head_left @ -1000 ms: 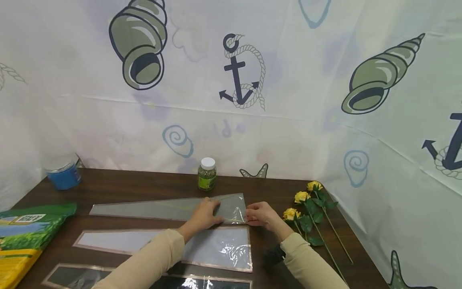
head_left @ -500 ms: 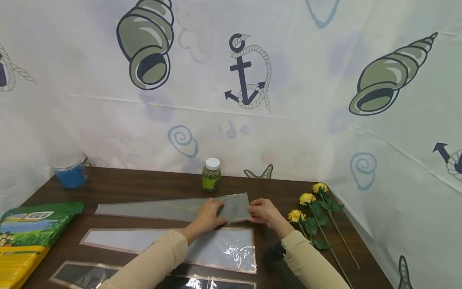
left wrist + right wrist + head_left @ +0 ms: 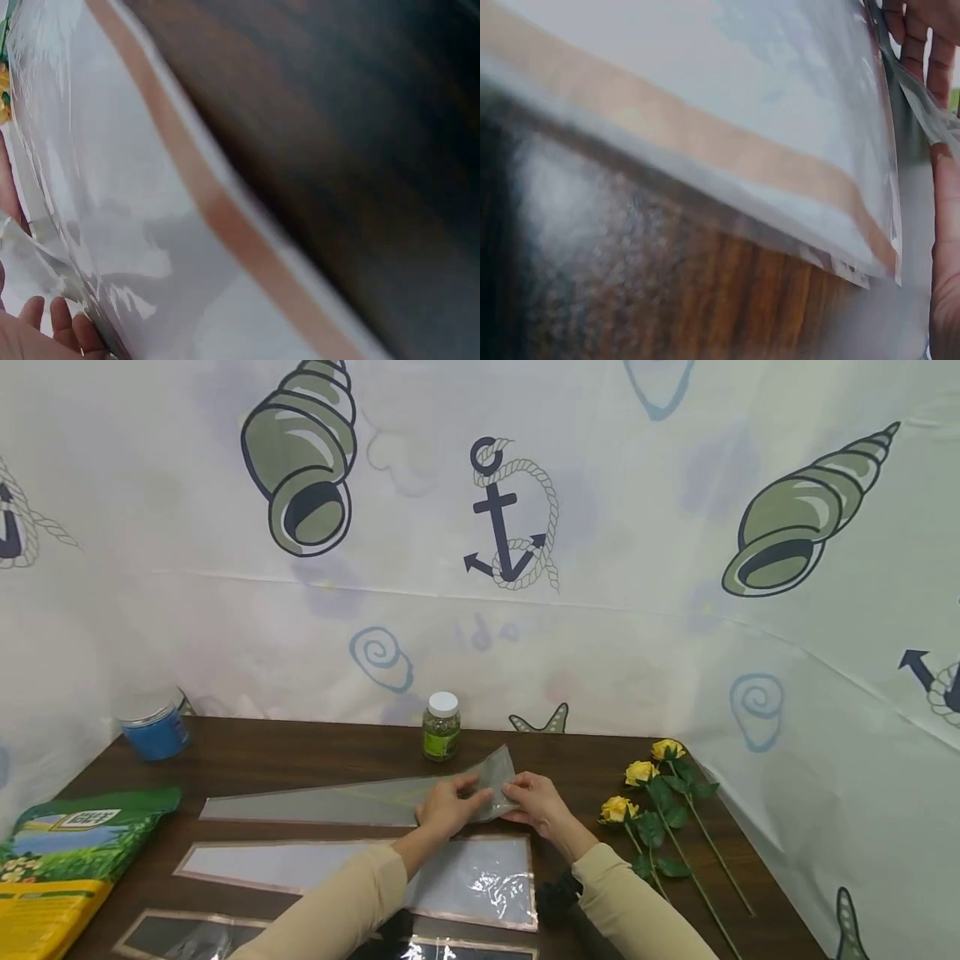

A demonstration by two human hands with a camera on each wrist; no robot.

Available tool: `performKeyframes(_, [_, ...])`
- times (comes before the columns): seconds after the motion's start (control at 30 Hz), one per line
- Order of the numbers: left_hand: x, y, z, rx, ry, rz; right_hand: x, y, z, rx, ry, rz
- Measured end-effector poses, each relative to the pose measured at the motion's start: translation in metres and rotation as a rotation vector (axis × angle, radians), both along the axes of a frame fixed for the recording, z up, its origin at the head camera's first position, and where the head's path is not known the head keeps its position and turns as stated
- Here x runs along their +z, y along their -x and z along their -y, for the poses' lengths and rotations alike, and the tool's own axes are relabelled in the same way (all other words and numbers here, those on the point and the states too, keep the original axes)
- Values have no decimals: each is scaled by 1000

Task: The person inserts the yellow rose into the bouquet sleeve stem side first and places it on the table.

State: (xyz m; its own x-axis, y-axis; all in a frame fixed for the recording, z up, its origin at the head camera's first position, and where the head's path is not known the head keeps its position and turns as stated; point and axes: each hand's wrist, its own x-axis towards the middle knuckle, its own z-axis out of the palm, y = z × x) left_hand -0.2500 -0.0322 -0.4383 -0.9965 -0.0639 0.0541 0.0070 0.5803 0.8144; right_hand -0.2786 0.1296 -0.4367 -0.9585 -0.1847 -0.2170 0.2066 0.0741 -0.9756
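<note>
The head camera looks forward and down from above the near side of the table, standing back enough to take in the printed curtain at the far side. Both wrist cameras sit low and very close over the white panel, tilted (its edge crosses each view slantwise). All three share that panel and the grey film; head and left wrist views share yellow roses on the right.

Jar behind sheets, roses right, bag left (tub behind)
</note>
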Motion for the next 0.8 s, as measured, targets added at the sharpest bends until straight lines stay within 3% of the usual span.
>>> performKeyframes(0.4, [-2,-3,-12,128,-4,-12,-7,-1,0,-11,39,-26])
performKeyframes(0.57, [-3,0,-11,135,-36,4,-7,0,-3,-34,60,3])
performKeyframes(0.8, [-5,3,-3,79,-188,-91,-5,1,-3,-74,56,65])
